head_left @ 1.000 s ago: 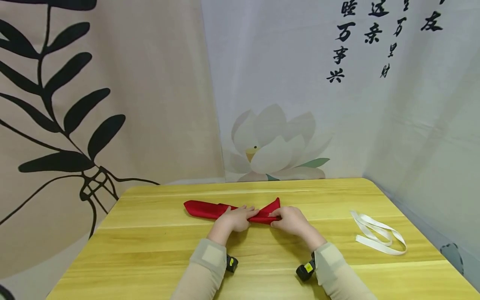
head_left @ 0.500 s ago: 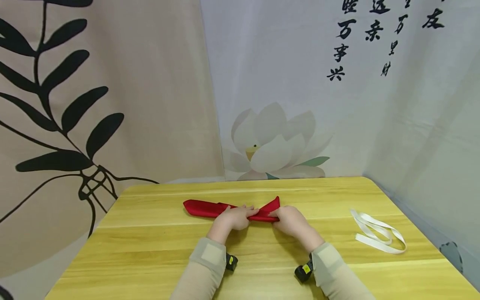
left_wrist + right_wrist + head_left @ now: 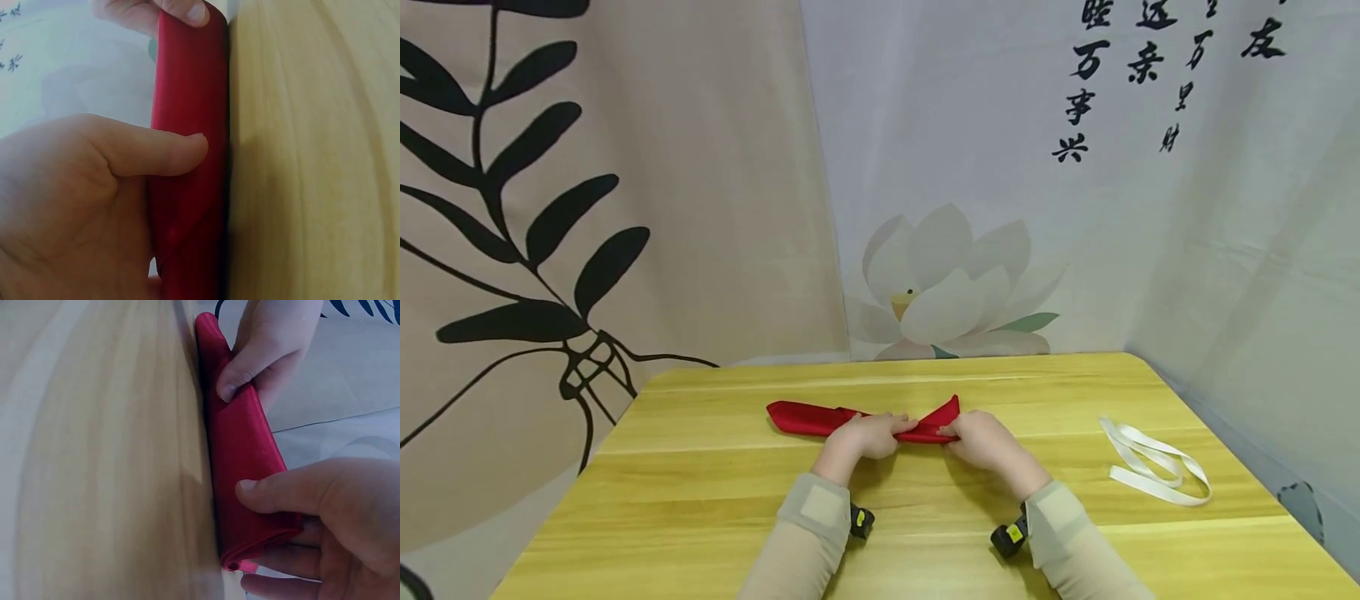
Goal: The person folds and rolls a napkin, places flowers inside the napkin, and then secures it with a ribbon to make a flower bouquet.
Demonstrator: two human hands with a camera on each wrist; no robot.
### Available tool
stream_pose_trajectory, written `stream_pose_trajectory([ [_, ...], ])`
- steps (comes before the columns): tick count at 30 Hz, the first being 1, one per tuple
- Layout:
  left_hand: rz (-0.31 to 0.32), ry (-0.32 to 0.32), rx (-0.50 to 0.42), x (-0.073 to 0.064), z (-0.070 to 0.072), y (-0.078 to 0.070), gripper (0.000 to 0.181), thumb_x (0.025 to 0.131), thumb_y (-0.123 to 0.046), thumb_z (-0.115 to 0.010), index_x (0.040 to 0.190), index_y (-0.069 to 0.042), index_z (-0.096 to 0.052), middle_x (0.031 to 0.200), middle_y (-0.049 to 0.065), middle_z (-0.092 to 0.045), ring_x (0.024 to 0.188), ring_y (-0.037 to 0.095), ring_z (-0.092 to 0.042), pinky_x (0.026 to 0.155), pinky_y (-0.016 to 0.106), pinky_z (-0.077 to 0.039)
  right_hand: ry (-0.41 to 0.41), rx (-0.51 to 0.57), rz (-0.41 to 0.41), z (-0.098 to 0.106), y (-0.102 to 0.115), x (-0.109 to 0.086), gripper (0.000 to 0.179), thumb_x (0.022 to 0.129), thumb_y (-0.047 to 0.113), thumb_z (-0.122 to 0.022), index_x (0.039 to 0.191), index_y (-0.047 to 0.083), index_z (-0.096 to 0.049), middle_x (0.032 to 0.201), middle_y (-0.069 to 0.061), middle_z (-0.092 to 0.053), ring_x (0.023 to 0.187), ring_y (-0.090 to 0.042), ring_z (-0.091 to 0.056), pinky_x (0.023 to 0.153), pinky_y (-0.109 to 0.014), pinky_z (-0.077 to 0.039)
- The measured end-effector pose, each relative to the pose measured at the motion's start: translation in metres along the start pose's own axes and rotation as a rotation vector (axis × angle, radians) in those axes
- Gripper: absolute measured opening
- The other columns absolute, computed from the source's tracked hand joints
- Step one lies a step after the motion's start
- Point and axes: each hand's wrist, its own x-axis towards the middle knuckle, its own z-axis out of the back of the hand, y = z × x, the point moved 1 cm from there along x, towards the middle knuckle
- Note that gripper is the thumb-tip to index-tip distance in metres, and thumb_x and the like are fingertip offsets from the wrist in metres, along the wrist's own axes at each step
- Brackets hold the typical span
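A red satin cloth (image 3: 808,419), rolled into a long narrow strip, lies across the far middle of the table. My left hand (image 3: 871,435) grips it near its middle, with the thumb pressed on the near face and the fingers over the far side. At the right end my right hand (image 3: 983,437) pinches the roll, thumb in front and fingers behind. A pointed corner of the cloth stands up beside that hand. In the right wrist view, the rolled layers show at the end of the cloth (image 3: 247,444).
A loosely looped white ribbon (image 3: 1157,471) lies on the wooden table (image 3: 722,500) to the right. Behind the table hangs a cloth backdrop (image 3: 737,208) printed with leaves, a lotus and writing. Black wrist cameras (image 3: 1009,537) sit under both forearms.
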Motion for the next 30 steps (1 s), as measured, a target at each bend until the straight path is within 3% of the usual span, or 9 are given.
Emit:
stream_pose_trajectory([
  [7,-0.025,0.026,-0.004,0.0,0.0,0.0,0.054,0.095,-0.009,-0.049,0.146,-0.028,-0.045,0.153,-0.003,-0.036,0.143,0.021,-0.025,0.113,0.055,-0.01,0.058,0.065,-0.05,0.001,-0.002,-0.001,0.007,0.082,0.011,-0.076,0.088,0.012,-0.079,0.065,0.008,-0.057,0.059,-0.013,-0.045,0.061,-0.031,-0.041],
  [11,-0.044,0.022,-0.018,-0.002,0.002,0.0,0.051,0.096,-0.012,-0.05,0.145,-0.026,-0.048,0.15,-0.002,-0.04,0.14,0.021,-0.032,0.112,0.049,-0.02,0.065,0.124,-0.055,0.003,-0.007,0.001,0.005,0.082,0.012,-0.074,0.086,0.012,-0.078,0.068,0.009,-0.06,0.06,-0.012,-0.047,0.063,-0.031,-0.042],
  [15,-0.069,0.009,-0.05,-0.006,0.006,0.0,0.042,0.096,-0.014,-0.053,0.137,-0.023,-0.056,0.136,-0.001,-0.055,0.123,0.018,-0.048,0.105,0.041,-0.034,0.082,0.199,-0.037,0.006,-0.011,0.001,0.003,0.084,0.013,-0.073,0.083,0.012,-0.076,0.07,0.01,-0.063,0.061,-0.011,-0.047,0.064,-0.031,-0.042],
  [18,-0.085,0.012,-0.068,-0.009,0.009,-0.001,0.034,0.096,-0.015,-0.055,0.129,-0.018,-0.063,0.12,-0.002,-0.061,0.11,0.017,-0.053,0.1,0.04,-0.038,0.102,0.243,-0.007,0.009,-0.013,0.0,0.006,0.085,0.012,-0.072,0.079,0.013,-0.074,0.066,0.011,-0.06,0.058,-0.009,-0.042,0.061,-0.028,-0.038],
  [23,-0.073,0.012,-0.075,-0.015,0.012,-0.003,0.031,0.096,-0.016,-0.057,0.126,-0.012,-0.063,0.12,0.001,-0.062,0.115,0.02,-0.053,0.101,0.042,-0.038,0.137,0.321,0.029,0.012,-0.013,-0.001,0.013,0.085,0.01,-0.07,0.072,0.013,-0.069,0.058,0.011,-0.051,0.053,-0.007,-0.035,0.055,-0.024,-0.031],
  [30,-0.086,0.01,-0.056,-0.02,0.018,-0.006,0.028,0.096,-0.014,-0.057,0.121,-0.006,-0.065,0.113,0.003,-0.064,0.104,0.019,-0.055,0.094,0.039,-0.043,0.174,0.412,0.029,0.013,-0.016,-0.001,0.008,0.086,0.01,-0.069,0.079,0.009,-0.072,0.067,0.006,-0.06,0.058,-0.009,-0.045,0.057,-0.025,-0.038],
])
